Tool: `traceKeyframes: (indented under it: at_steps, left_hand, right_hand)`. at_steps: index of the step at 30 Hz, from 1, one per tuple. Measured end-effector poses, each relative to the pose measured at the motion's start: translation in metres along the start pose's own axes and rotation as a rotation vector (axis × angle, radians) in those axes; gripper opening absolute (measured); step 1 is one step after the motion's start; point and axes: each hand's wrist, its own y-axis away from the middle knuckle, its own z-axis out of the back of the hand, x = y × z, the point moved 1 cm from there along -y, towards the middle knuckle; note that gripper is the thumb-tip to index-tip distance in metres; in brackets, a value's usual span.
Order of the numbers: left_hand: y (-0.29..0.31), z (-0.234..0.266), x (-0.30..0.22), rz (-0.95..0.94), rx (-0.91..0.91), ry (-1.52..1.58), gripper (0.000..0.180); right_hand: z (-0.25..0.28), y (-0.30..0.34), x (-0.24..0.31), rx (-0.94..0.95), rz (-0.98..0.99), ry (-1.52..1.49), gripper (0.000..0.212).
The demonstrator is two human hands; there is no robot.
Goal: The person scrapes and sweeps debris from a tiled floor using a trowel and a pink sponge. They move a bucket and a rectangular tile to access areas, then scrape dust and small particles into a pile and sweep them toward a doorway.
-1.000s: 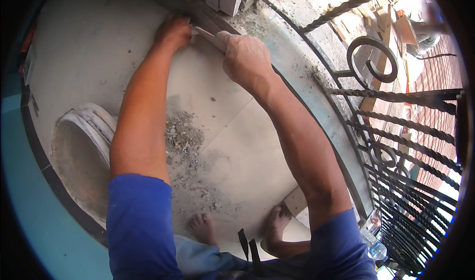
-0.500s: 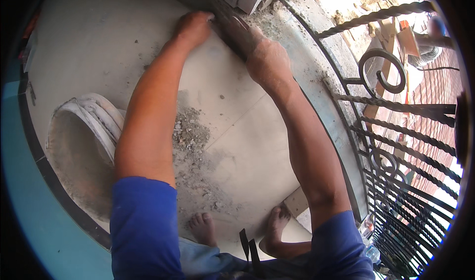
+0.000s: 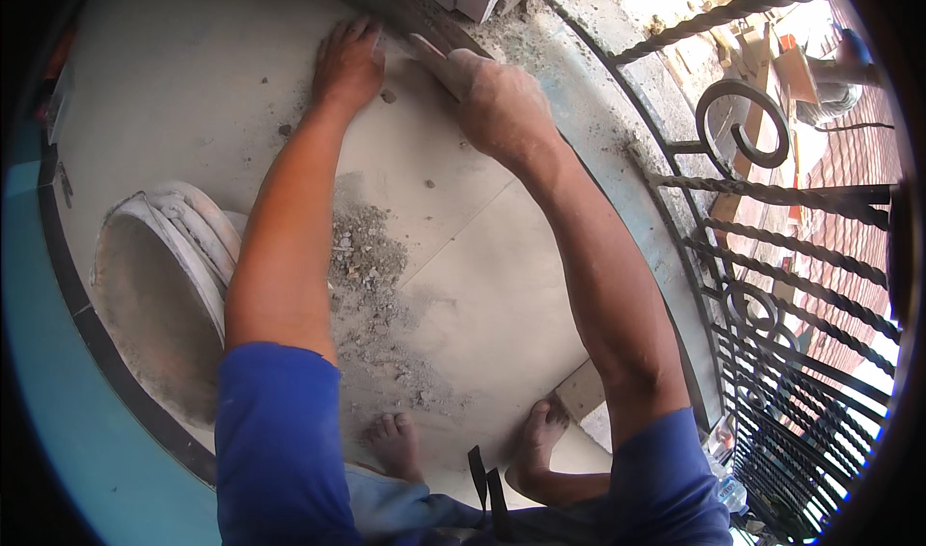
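My left hand (image 3: 349, 67) rests on the dusty pale tiled floor (image 3: 473, 242), palm down with its fingers apart, and holds nothing. A small clod (image 3: 388, 95) lies beside it. Just to its right, my right hand (image 3: 506, 102) is closed round a thin, flat, dusty tool (image 3: 433, 58), whose exact kind I cannot make out. The tool's free end points up and left, near the dark strip along the floor's far edge. A heap of grey rubble (image 3: 368, 249) lies on the floor between my forearms.
At the left a dusty whitish bucket (image 3: 159, 295) lies tipped on its side. Twisted black iron railing (image 3: 772, 191) runs down the right, beyond a gritty ledge (image 3: 603, 112). My bare feet (image 3: 394, 443) stand near the bottom, close to a pale block (image 3: 582, 394).
My left hand has moved left from near the tool's end and spread its fingers on the floor. My right hand has shifted slightly left with the tool.
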Motion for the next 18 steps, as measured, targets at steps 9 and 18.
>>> traceKeyframes:
  at_steps: [9, 18]
  left_hand:
    - [0.06, 0.018, -0.037, -0.078, 0.089, 0.059, 0.061]
    - [0.172, 0.058, -0.074, -0.165, 0.305, 0.199, 0.047]
  right_hand:
    - [-0.026, -0.002, -0.005, -0.087, 0.015, -0.029, 0.03]
    - [-0.032, 0.068, -0.009, 0.004, 0.108, 0.139, 0.043]
